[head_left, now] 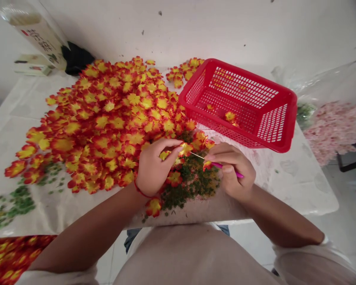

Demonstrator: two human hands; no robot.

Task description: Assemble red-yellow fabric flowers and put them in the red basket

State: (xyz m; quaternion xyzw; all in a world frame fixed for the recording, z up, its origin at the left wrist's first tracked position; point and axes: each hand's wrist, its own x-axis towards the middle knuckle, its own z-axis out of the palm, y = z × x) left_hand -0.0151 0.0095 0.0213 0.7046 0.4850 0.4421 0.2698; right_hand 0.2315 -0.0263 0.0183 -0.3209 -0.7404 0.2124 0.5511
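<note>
The left hand (156, 168) was curled nearly shut, its thumb and forefinger pinching a yellow-and-red fabric blossom (185, 149) above the table, between the two hands, where it seemed held up to present its face to the other hand. The right hand (234, 174) was closed pen-fashion around a magenta-handled needle tool (217, 165), its fine metal shaft angled toward that blossom; whether the tip touched the petals was hard to tell at this size. A large heap of matching blossoms (106, 118) spread across the white-covered table (299, 190), close beside the left hand and so within easy reach. Crumbly green flock (192, 186) lay beneath the hands. A red plastic mesh basket (195, 89) sat just beyond the right hand, near enough for a short reach, with a few blossoms (230, 116) inside.
</note>
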